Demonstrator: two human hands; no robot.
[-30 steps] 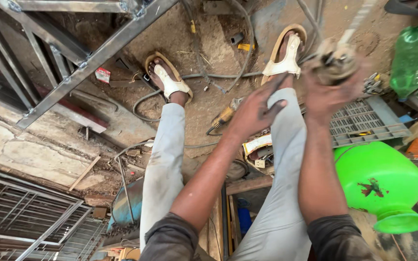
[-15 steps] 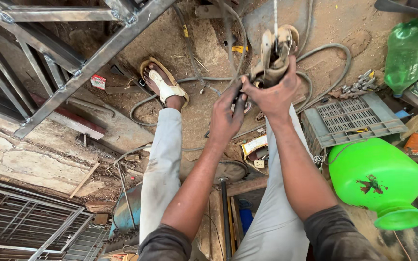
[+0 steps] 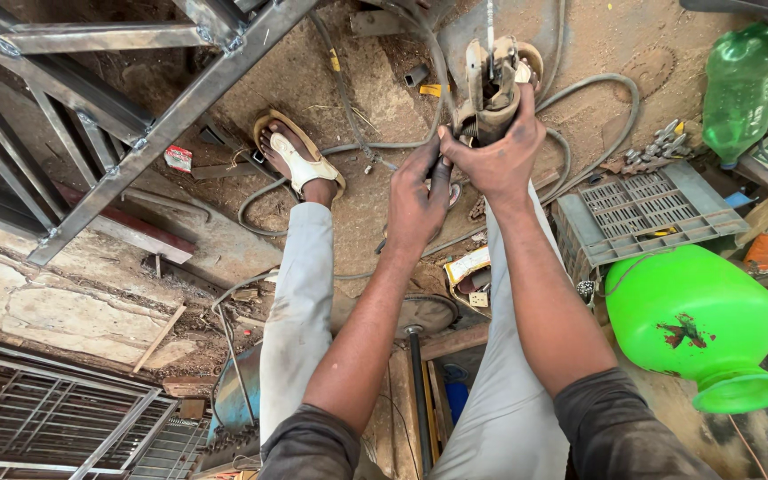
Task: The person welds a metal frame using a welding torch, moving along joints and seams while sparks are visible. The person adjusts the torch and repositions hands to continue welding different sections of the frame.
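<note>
Steel frame [image 3: 135,116] spans the far left; a green plastic pot [image 3: 700,324] lies near right beside a grey crate [image 3: 646,209]. Cables [image 3: 580,98] trailing round the sandalled feet could snag. Right hand [image 3: 500,151] is clamped around a grimy electrode holder [image 3: 491,89], centre far; left hand [image 3: 420,200] fingers pinch its underside.

Dirt floor [image 3: 357,80], dusty, littered with hoses and scraps. Welded steel frame [image 3: 117,116] upper left. Metal grille [image 3: 37,427] lower left. Grey plastic crate [image 3: 651,213] and green pot [image 3: 695,320] at right. Daylight, even.
</note>
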